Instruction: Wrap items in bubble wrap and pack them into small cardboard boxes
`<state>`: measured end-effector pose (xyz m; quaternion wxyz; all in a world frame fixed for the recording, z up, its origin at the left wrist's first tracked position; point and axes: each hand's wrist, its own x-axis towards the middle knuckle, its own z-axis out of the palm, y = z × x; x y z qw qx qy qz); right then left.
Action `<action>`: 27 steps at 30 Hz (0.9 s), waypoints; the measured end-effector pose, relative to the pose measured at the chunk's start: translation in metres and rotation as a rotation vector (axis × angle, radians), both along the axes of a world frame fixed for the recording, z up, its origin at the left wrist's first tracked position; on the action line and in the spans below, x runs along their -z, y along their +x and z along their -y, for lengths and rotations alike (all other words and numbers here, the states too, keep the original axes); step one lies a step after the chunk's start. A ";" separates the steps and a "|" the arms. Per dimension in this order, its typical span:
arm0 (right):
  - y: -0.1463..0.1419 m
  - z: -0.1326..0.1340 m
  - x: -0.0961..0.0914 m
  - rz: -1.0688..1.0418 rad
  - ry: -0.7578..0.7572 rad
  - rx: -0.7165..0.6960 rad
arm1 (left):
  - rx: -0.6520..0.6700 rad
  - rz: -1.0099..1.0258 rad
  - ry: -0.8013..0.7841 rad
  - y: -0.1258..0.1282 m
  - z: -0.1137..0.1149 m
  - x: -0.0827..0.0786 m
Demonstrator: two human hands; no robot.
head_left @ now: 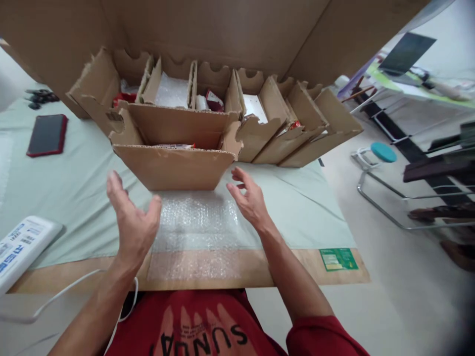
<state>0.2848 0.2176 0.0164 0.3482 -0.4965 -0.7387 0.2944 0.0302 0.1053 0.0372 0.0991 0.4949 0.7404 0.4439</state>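
Observation:
My left hand (134, 220) is open, thumb apart from the fingers, just in front of the left side of a cardboard box (174, 168). On the other side, my right hand (247, 197) hovers near the box's lower right corner with its fingers apart and curved. Neither hand appears to hold anything. The open-topped box stands in front of a row of similar boxes, and a bit of red and white packaging (178, 146) shows inside it. Between my hands a sheet of bubble wrap (196, 237) lies flat, reaching from the box to the table's front edge.
Behind stands a row of cardboard bins (265, 133) holding small packages, backed by large cardboard walls (208, 34). At left lie a dark tablet (47, 135) and a white power strip (25, 247) with a cable. A green card (339, 259) lies at the front right edge.

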 end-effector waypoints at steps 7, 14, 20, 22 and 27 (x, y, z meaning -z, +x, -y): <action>-0.012 0.072 0.016 0.452 0.151 -0.378 | 0.569 -0.522 -0.352 0.036 0.042 0.041; 0.061 0.072 0.029 0.641 0.162 -0.104 | 0.598 -0.627 -0.477 0.021 0.043 0.045; 0.100 0.130 0.007 0.619 0.153 -0.312 | 0.652 -0.574 -0.308 0.006 0.063 0.039; 0.087 0.141 0.005 0.631 0.144 -0.417 | 0.726 -0.543 -0.310 0.000 0.071 0.039; 0.056 0.135 0.023 0.501 0.176 -0.449 | 0.798 -0.501 -0.386 -0.004 0.075 0.041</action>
